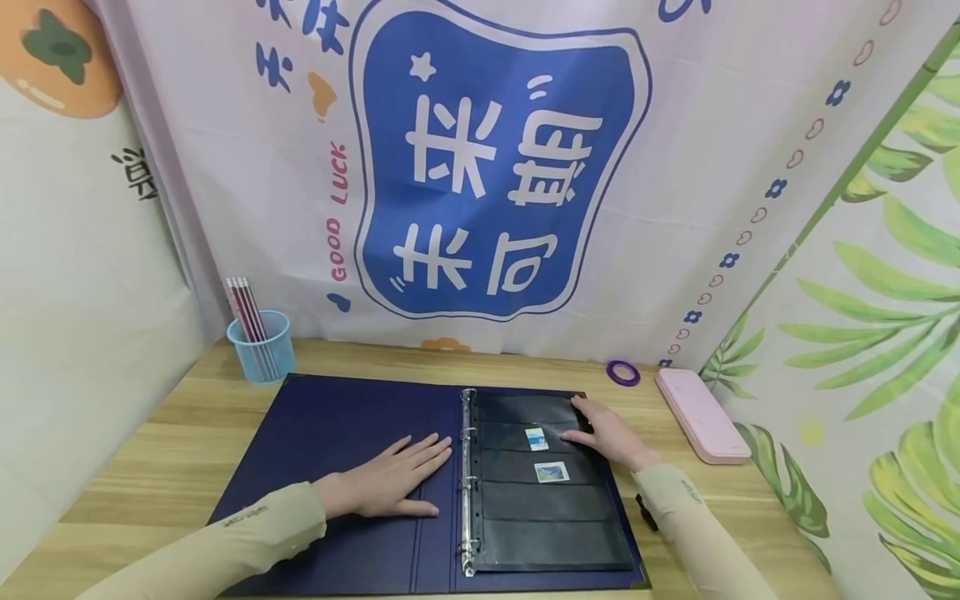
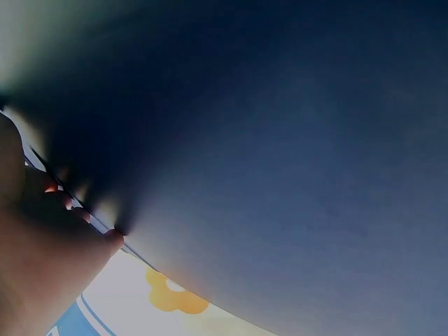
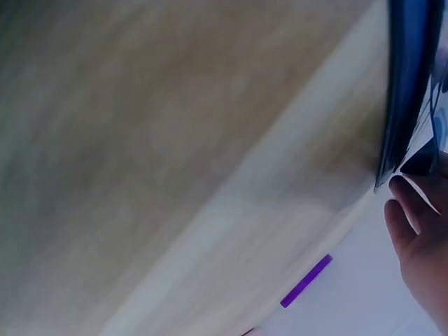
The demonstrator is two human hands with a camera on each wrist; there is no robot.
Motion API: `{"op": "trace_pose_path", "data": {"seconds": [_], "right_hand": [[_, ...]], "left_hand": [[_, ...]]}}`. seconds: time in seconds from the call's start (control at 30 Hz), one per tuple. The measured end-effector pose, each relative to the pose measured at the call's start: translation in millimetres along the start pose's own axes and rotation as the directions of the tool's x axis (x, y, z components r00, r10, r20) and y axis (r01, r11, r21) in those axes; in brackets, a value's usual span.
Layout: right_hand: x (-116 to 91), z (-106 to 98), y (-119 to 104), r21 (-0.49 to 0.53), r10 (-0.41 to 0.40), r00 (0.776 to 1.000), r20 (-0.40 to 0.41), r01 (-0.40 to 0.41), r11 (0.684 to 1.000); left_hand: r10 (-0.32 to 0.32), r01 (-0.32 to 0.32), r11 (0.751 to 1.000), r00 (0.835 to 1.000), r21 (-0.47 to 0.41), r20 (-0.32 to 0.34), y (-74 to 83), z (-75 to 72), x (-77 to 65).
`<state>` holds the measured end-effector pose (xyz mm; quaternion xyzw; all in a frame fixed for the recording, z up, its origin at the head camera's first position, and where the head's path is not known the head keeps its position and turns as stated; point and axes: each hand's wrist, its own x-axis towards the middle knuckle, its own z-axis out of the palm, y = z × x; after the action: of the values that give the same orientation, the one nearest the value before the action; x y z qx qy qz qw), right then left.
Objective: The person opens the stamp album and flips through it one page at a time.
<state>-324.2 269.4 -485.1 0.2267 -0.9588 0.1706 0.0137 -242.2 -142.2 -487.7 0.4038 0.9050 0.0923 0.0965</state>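
Note:
A navy ring binder (image 1: 337, 433) lies spread on the table, with metal rings (image 1: 468, 483) along its middle. On its right side is a black stamp page (image 1: 555, 542) divided into horizontal pockets. One small blue-and-white stamp (image 1: 536, 439) sits in an upper pocket; a landscape stamp (image 1: 552, 472) is just below it. My left hand (image 1: 393, 479) rests on the bare inside cover, fingers outstretched toward the rings. At the page's upper right edge, my right hand (image 1: 611, 433) touches the page, thumb apart from the fingers. In the right wrist view, its fingertips (image 3: 399, 183) are beside the binder's corner.
A blue mesh cup (image 1: 262, 350) of pencils stands at the back left. Behind the binder's right side lies a purple ring (image 1: 623, 373), with a pink case (image 1: 701, 417) farther right. A black object (image 1: 647, 512) is partly hidden by my right forearm. Printed cloth hangs behind the table.

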Motion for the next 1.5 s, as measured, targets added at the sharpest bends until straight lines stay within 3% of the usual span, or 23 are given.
{"op": "trace_pose_path", "data": {"seconds": [0.2, 0.53, 0.73, 0.87, 0.93, 1.03, 1.13, 1.37, 1.5], "right_hand": [[-0.6, -4.6, -0.5, -0.012, -0.013, 0.999, -0.034, 0.012, 1.000], [-3.0, -14.2, -4.9, -0.004, -0.024, 1.000, 0.001, 0.024, 1.000], [-8.5, -14.3, -9.6, 0.009, -0.049, 0.995, -0.085, 0.050, 0.999], [-14.2, -18.3, -15.3, 0.088, 0.044, 0.992, -0.118, -0.034, 0.996], [-18.7, -22.4, -18.7, 0.171, 0.129, 0.988, -0.082, -0.114, 0.979], [-26.8, -29.9, -23.1, 0.278, 0.248, 0.969, 0.011, -0.242, 0.930], [-32.9, -38.3, -26.7, 0.342, 0.313, 0.945, 0.098, -0.328, 0.881], [-30.6, -63.2, -40.2, 0.486, 0.339, 0.931, 0.135, -0.360, 0.796], [-22.0, -82.2, -51.6, 0.513, 0.318, 0.943, 0.101, -0.323, 0.795]], "left_hand": [[0.000, 0.000, 1.000, 1.000, 0.003, -0.002, 0.4, -1.3, 1.0], [0.003, -0.003, 1.000, 1.000, -0.004, 0.004, -0.1, 2.9, 2.1], [0.009, -0.009, 1.000, 1.000, -0.008, -0.001, 1.1, 4.2, 0.8], [0.004, -0.004, 1.000, 1.000, -0.002, 0.000, 1.9, 3.6, 0.3], [0.004, -0.004, 1.000, 1.000, 0.000, 0.002, 2.2, 3.3, 0.2], [0.005, -0.005, 1.000, 1.000, 0.002, 0.002, 2.9, 1.9, 0.1], [0.003, -0.003, 1.000, 1.000, -0.006, 0.005, 3.6, -0.3, -0.3], [-0.003, 0.003, 1.000, 1.000, -0.001, -0.007, 3.1, -2.6, -1.5], [0.006, -0.006, 1.000, 1.000, 0.006, -0.010, 2.9, -1.6, -1.1]]}}
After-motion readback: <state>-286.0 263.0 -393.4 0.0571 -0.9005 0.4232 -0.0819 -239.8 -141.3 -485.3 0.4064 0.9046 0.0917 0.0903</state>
